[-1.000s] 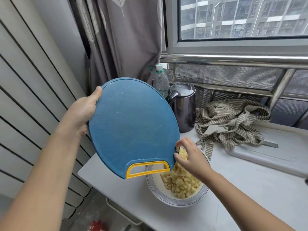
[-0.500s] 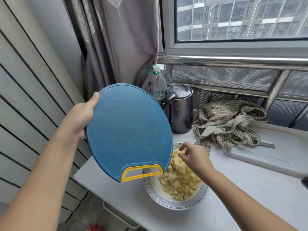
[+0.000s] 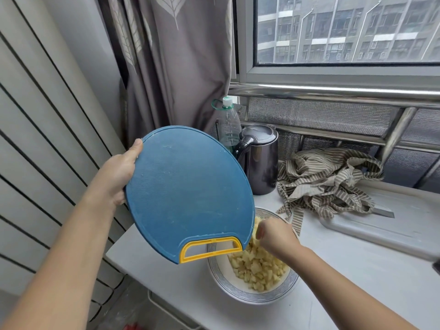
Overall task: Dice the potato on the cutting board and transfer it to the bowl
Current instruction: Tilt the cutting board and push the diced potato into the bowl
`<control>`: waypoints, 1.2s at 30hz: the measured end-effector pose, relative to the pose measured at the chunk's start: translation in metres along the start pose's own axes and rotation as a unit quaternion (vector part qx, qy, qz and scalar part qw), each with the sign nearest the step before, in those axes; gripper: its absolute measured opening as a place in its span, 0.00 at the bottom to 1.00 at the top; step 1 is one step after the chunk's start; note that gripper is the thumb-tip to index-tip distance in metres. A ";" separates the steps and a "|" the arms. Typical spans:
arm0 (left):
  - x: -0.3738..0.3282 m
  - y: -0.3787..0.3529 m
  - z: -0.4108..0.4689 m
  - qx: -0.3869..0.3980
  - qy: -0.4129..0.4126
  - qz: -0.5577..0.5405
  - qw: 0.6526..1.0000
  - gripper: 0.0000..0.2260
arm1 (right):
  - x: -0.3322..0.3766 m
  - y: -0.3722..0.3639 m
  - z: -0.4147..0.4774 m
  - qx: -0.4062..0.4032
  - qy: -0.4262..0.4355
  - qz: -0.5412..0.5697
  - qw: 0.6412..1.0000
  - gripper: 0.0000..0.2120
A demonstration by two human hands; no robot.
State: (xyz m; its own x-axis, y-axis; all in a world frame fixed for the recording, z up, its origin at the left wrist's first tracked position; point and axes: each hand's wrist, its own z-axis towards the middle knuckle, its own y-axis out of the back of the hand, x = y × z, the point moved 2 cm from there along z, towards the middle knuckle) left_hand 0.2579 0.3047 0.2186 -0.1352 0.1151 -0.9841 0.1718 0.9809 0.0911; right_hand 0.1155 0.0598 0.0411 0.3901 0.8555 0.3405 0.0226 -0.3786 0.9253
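Diced potato (image 3: 259,270): pale yellow, small irregular cubes, heaped in the bowl directly beneath the right fingertips.
Bowl (image 3: 252,298): round, white glazed, with a blue-grey patterned band on a wide rim; it stood on the counter (image 3: 357,282), a smooth white surface.
Right hand (image 3: 276,236): blurred, fingers bent down at the board's lower edge above the heap; whether they gripped any pieces could not be told.
Cutting board (image 3: 188,191): round blue plastic with a finely pebbled face, a raised rim and a yellow loop handle (image 3: 212,248). It was tilted steeply over the bowl, handle lowest.
Left hand (image 3: 119,172): clasped the board's upper left rim, thumb on the near face, fingers hidden behind.
Beyond the right fingers: a dark metal kettle (image 3: 259,160), a clear plastic bottle (image 3: 229,125) with a green cap, and a crumpled striped cloth (image 3: 328,182).
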 end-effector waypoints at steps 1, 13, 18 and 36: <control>0.000 0.003 0.001 0.002 -0.004 -0.012 1.000 0.17 | -0.003 -0.003 0.000 0.000 -0.008 0.002 1.000 0.12; 0.016 0.017 0.002 0.008 -0.010 -0.036 0.999 0.17 | -0.008 0.017 -0.011 -0.085 0.007 0.019 0.996 0.27; 0.025 0.011 0.001 0.028 0.023 -0.064 0.997 0.17 | -0.032 0.032 -0.033 -0.104 -0.028 0.135 0.985 0.19; 0.024 -0.106 -0.057 0.138 0.045 0.022 0.989 0.17 | -0.146 0.101 -0.106 -0.213 -0.090 0.216 0.949 0.08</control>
State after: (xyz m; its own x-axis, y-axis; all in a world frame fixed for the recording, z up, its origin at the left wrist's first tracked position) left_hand 0.1813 0.2126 0.1937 -0.2066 0.1823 -0.9613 0.4373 0.8961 0.0759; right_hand -0.0363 -0.0657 0.1022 0.4299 0.5648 0.7044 -0.5336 -0.4704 0.7028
